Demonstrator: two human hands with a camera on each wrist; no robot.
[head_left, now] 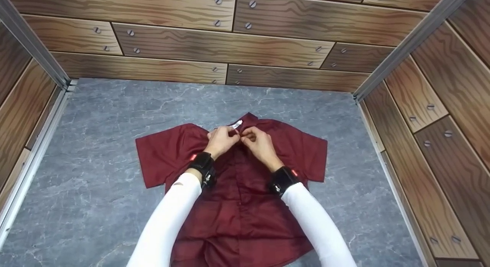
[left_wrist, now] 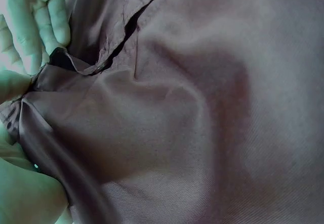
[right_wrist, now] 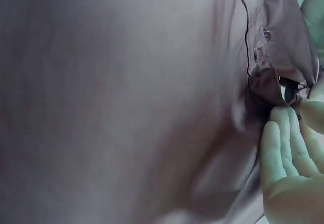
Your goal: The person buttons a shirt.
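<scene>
A dark red short-sleeved shirt [head_left: 214,221] lies front up on the grey surface, its collar away from me. At the neckline my left hand [head_left: 222,140] pinches the edge of the front between thumb and fingers. My right hand [head_left: 260,143] meets it there and pinches the facing edge. The left wrist view shows the cloth bunched between both hands, with the right hand [left_wrist: 43,21] above. A small button [right_wrist: 267,34] and a buttonhole [right_wrist: 256,57] show along the placket in the right wrist view. The fingertips hide the spot where the edges meet.
A white label [head_left: 237,124] shows inside the collar. Wood-patterned panels [head_left: 172,41] wall the grey marbled surface [head_left: 95,117] at the back and sides, with metal rails [head_left: 34,41] at the corners. The sleeves spread left and right.
</scene>
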